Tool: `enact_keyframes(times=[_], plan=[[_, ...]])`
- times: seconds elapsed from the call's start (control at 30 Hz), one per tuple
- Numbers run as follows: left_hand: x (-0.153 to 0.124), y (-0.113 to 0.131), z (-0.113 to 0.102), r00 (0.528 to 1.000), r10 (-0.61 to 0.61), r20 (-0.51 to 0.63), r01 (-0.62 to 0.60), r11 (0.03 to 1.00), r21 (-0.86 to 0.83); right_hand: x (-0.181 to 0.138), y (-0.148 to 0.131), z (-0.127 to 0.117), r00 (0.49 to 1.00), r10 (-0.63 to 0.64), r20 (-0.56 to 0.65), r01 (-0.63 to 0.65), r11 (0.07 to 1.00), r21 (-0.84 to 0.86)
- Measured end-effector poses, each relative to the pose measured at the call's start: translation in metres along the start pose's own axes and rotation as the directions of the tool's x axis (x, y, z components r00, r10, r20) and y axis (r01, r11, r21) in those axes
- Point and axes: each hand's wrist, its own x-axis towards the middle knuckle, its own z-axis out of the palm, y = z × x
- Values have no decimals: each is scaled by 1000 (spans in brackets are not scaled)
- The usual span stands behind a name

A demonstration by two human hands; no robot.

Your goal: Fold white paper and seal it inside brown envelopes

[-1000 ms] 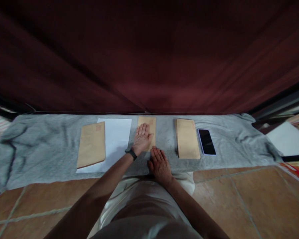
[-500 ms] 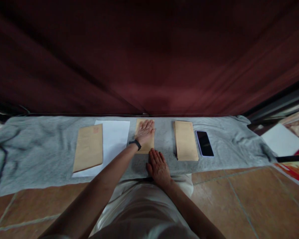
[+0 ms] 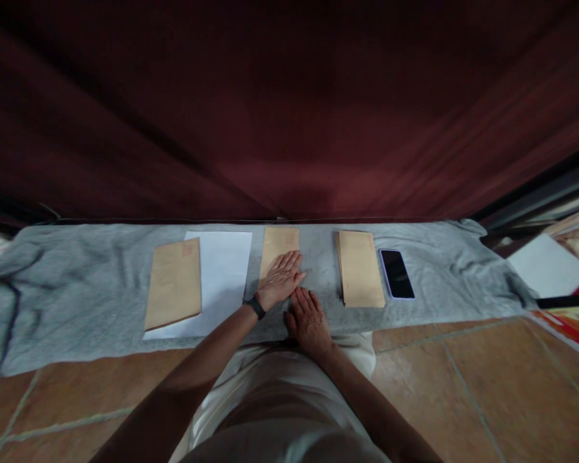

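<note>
A grey cloth (image 3: 77, 289) is spread on the tiled floor. On it lie a brown envelope (image 3: 174, 281) over a white sheet (image 3: 222, 263), a middle brown envelope (image 3: 278, 243), and a stack of brown envelopes (image 3: 359, 267). My left hand (image 3: 280, 278), with a black wristband, lies flat and open on the lower half of the middle envelope. My right hand (image 3: 309, 319) rests flat and open on the cloth just below that envelope, fingertips close to my left hand.
A black phone (image 3: 396, 274) lies right of the envelope stack. A dark red curtain (image 3: 289, 109) hangs behind the cloth. White paper (image 3: 545, 267) and colourful items lie at the far right. Brown floor tiles (image 3: 487, 386) surround my lap.
My left hand has slid down the middle envelope toward me, uncovering its top half. My right hand has stayed in place.
</note>
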Motion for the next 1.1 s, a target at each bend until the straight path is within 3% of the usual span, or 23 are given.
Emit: enact_keyframes(times=[0.2, 0.4, 0.6, 0.77, 0.97, 1.1], plan=[[-46, 9, -1, 999, 52, -2, -52, 999, 1, -2, 1, 3, 1000, -13, -14, 13, 1000, -2], [-87, 14, -1, 998, 28, -64, -26, 999, 24, -4, 2, 4, 998, -37, -45, 36, 999, -11], [-106, 7, 8, 959, -190, -210, 186, 982, -41, -4, 1, 2, 1000, -15, -5, 15, 999, -33], [-108, -3, 14, 902, -346, -258, 282, 925, -256, -3, 0, 0, 1000, 8, 19, -7, 999, -44], [-99, -8, 3, 796, -552, -249, 301, 717, -629, -3, -1, 1, 1000, 17, 7, -17, 999, -30], [-92, -9, -6, 716, -686, -126, 256, 427, -867, -3, 0, 1, 1000, 24, -14, -24, 1000, 4]])
